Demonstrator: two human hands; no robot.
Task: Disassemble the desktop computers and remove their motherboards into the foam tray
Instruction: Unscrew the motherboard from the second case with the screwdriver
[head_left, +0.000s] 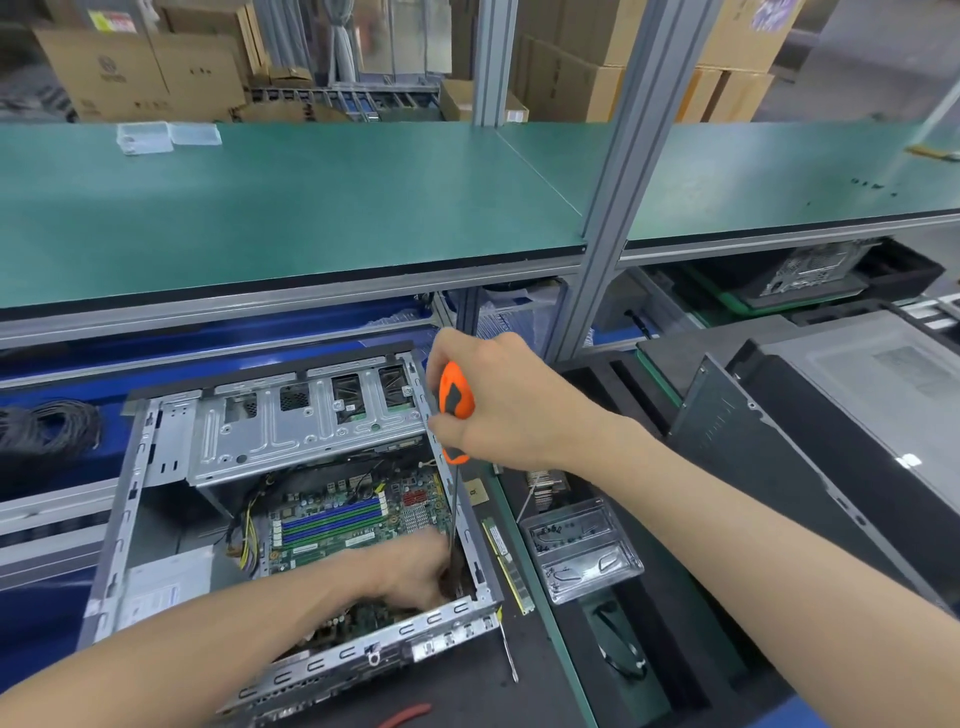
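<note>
Open desktop case (156, 519) on tabletop, green motherboard (353, 519) inside with blue RAM slots. Right hand (498, 405) fingers clamped on orange screwdriver (455, 400), shaft down at board's right edge. Left hand (415, 571) blurred at tip; fingers' state unclear.

Bright even light, wide-angle bending, blurred edges

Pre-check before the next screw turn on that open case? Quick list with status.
1. Right hand grips screwdriver: ok.
2. Shaft upright, reaching down to motherboard: ok.
3. Tip seated in a screw: cannot tell, left hand covers it.
4. Case open, board exposed: ok.
5. Cables at the board's left edge unplugged: cannot tell.
6. Screw tray beside case: ok.
</note>
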